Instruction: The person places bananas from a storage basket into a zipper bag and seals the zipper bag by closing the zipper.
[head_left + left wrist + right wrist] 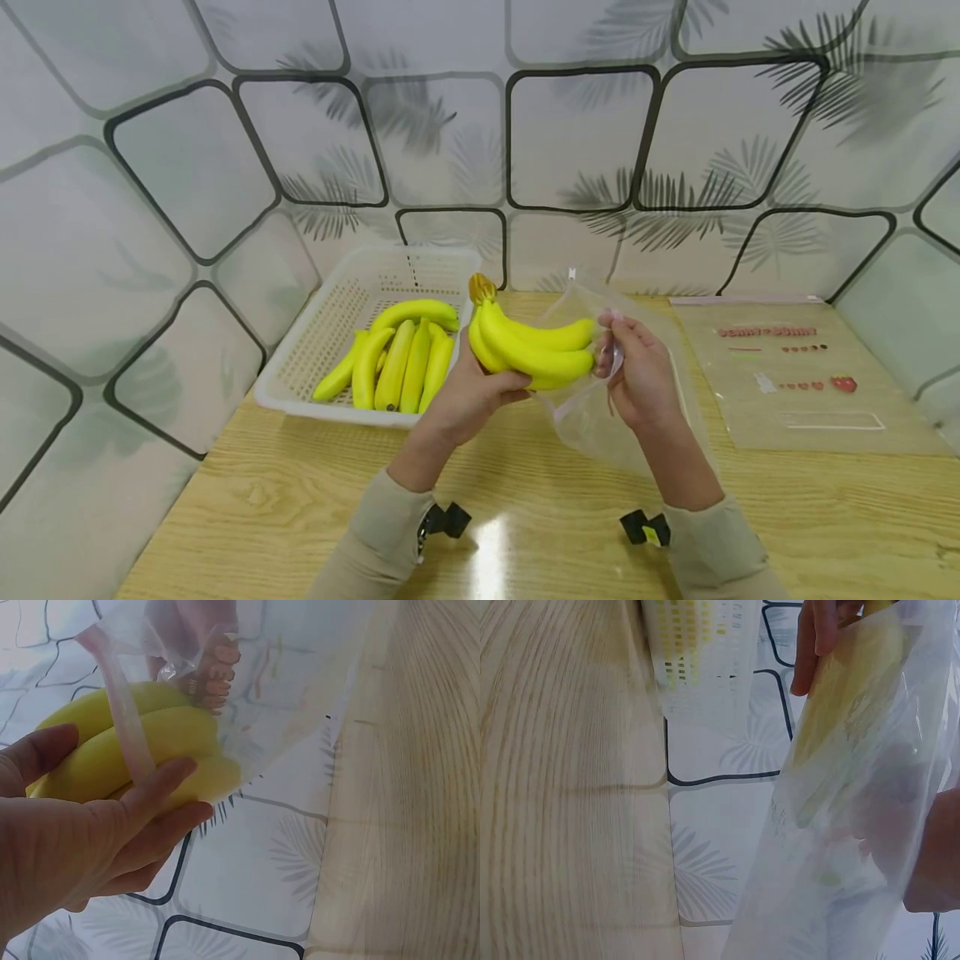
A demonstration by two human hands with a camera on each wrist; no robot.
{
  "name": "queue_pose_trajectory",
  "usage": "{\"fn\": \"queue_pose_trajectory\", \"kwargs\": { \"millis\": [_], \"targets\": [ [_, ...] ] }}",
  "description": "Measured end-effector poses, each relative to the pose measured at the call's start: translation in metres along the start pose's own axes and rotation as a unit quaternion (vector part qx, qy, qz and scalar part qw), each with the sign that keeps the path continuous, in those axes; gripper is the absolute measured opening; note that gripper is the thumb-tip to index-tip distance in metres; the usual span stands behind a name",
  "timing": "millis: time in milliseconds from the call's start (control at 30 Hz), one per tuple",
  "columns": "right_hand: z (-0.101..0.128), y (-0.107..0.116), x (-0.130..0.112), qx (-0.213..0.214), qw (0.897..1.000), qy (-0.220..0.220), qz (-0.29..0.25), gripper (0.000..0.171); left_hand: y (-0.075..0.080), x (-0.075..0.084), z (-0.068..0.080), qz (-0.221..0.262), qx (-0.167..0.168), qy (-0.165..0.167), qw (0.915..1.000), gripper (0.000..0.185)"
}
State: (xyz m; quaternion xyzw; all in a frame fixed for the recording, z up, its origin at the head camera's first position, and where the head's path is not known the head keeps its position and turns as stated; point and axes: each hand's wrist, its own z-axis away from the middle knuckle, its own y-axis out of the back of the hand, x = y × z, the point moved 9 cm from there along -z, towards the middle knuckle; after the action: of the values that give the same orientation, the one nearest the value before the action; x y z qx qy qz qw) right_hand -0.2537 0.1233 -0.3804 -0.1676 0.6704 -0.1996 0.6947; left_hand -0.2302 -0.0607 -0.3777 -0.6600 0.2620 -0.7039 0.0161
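Observation:
My left hand [476, 396] grips a bunch of yellow bananas [532, 354] from below, its brown stem end pointing up and left. A clear zip bag [600, 425] hangs around the tips of the bunch. In the left wrist view the bag's pink zip strip [124, 712] crosses the bananas [90, 761], and the left thumb lies close to it. My right hand [645, 375] pinches the bag's mouth beside the banana tips. The right wrist view shows the bag [840, 847] mostly covering the right hand, with the bunch [847, 682] partly inside.
A white perforated basket [300, 350] with several loose bananas [405, 362] stands at the left against the patterned wall. Another clear printed zip bag [810, 417] lies flat on the right of the wooden table [300, 508].

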Motion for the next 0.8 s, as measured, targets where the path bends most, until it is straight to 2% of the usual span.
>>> {"fn": "queue_pose_trajectory", "kwargs": {
  "millis": [100, 167, 233, 333, 433, 500, 667, 800],
  "targets": [
    [0.0, 0.0017, -0.0012, 0.009, 1.0, 0.001, 0.001, 0.031, -0.0017, -0.0007, 0.0001, -0.01, -0.019, 0.009, 0.9997, 0.083],
    [0.0005, 0.0023, -0.0022, 0.012, 1.0, 0.003, 0.001, 0.031, -0.0036, -0.0004, 0.0003, -0.01, -0.044, 0.012, 0.9989, 0.083],
    [0.0007, 0.0028, -0.0028, 0.014, 1.0, 0.006, 0.003, 0.03, -0.005, -0.0004, 0.0003, -0.001, -0.067, 0.015, 0.9977, 0.08],
    [0.0004, 0.0027, -0.0029, 0.013, 1.0, 0.01, 0.006, 0.029, -0.0057, 0.0006, -0.0006, 0.015, -0.083, 0.014, 0.9963, 0.076],
    [-0.0001, 0.0024, -0.0024, 0.016, 1.0, 0.011, 0.009, 0.028, -0.0056, 0.002, -0.0015, 0.027, -0.08, 0.014, 0.9963, 0.057],
    [0.0002, 0.0022, -0.003, 0.019, 1.0, 0.012, 0.009, 0.028, -0.0046, 0.003, -0.0013, 0.031, -0.075, 0.014, 0.9966, 0.05],
    [0.0011, 0.0015, -0.0055, 0.025, 0.999, 0.022, 0.011, 0.027, -0.0021, 0.0034, 0.0002, 0.03, -0.065, 0.017, 0.9973, 0.071],
    [0.0024, -0.0001, -0.0065, 0.023, 0.999, 0.026, 0.031, 0.027, 0.0001, 0.0023, 0.0005, 0.018, -0.052, 0.025, 0.9982, 0.081]
  ]
}}
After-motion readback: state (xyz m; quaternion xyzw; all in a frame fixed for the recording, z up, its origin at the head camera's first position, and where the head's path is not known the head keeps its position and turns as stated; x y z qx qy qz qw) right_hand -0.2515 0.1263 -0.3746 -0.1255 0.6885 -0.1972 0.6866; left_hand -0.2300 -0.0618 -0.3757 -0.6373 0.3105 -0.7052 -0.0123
